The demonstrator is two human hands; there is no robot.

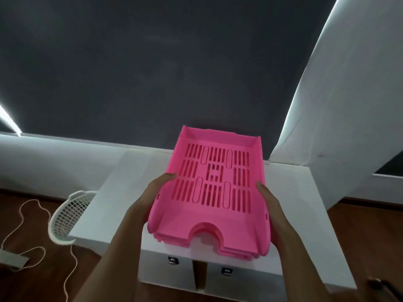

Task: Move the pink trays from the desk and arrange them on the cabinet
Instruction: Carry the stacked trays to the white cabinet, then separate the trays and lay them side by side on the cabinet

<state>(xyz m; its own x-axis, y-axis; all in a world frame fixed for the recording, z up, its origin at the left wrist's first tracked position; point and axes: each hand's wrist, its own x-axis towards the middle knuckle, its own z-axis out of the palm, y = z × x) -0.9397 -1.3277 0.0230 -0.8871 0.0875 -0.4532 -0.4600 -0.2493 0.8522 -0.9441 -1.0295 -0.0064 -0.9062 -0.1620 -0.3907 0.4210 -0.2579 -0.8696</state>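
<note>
So both hands, left hand (152,192) and right hand (269,205), grip the stack of pink trays (213,186) | hovering over white cabinet (122,188), 12 o'clock | risk: nested trays could slide apart if tilted

Dark grey blind (152,73) across the upper view, thin bright lines of light along its left and right edges. White wall (349,94) slanting up at right, white sill (54,144) below the blind at left. Brown wood floor (32,275) on both sides. White mesh basket (65,212) standing on the floor at left, rim curved. Pale cord (24,216) looping across the floor near the basket, reaching a white block (13,259) at the far left edge.
</note>
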